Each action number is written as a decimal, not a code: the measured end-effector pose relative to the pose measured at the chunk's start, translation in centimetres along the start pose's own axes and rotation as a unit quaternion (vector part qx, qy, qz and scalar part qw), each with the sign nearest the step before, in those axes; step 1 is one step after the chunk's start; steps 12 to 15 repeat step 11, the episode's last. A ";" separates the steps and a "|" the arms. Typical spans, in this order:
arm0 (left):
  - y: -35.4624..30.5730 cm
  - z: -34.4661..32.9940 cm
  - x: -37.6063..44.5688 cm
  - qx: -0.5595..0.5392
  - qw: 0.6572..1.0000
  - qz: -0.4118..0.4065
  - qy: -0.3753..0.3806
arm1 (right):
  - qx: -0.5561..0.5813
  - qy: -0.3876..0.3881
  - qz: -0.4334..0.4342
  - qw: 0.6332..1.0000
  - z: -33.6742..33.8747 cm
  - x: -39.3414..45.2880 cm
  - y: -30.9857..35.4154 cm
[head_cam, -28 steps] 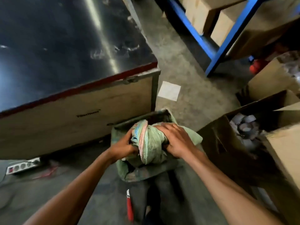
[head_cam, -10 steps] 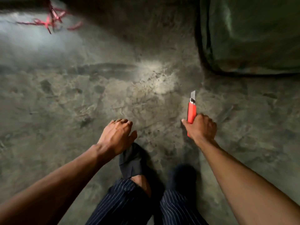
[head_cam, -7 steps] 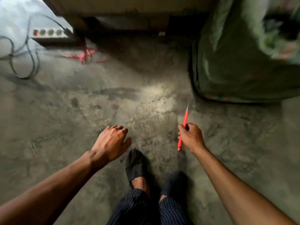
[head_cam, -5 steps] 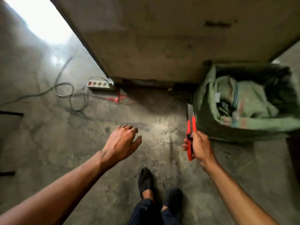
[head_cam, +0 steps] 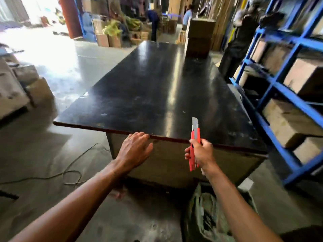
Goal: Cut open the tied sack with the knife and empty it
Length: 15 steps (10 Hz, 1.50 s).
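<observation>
So the right hand [head_cam: 201,152] has its fingers wrapped around a red snap-off utility knife [head_cam: 194,147], blade pushed out and pointing up and away from the body — looks like a safe carry rather than a cutting grip, which makes sense since nothing is under the blade yet. The left hand [head_cam: 135,149] is flat and relaxed, fingers straight, hovering at the near edge of the big black-topped desk [head_cam: 157,88]; can't tell if the fingertips actually touch the edge or just sit in front of it. My guess is it's there for balance.

The green woven sack [head_cam: 206,217] sits on the floor right below the right forearm, against the desk's front panel. The arm covers a good chunk of it and the frame cuts off its bottom, so I can't make out the tie or whether it's been cut at all. Background's blurry — blue shelving [head_cam: 286,95] with cardboard boxes on the right, a cable [head_cam: 70,172] on the floor to the left.
</observation>
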<state>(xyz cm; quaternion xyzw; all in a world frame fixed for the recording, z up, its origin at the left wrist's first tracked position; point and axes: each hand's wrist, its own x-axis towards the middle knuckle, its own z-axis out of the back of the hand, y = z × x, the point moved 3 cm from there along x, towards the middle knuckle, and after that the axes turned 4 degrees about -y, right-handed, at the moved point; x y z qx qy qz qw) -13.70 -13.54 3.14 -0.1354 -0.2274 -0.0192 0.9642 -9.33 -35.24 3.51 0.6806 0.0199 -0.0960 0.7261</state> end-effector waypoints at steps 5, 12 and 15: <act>12.5 -15.1 21.1 0.043 0.984 -0.008 0.172 | -0.231 -0.031 -0.010 0.972 -10.5 25.2 -2.8; 17.5 -21.3 21.6 -0.005 0.998 -0.024 0.065 | -0.352 -0.106 0.053 0.929 -11.9 31.0 -7.3; 17.5 -21.3 21.6 -0.005 0.998 -0.024 0.065 | -0.352 -0.106 0.053 0.929 -11.9 31.0 -7.3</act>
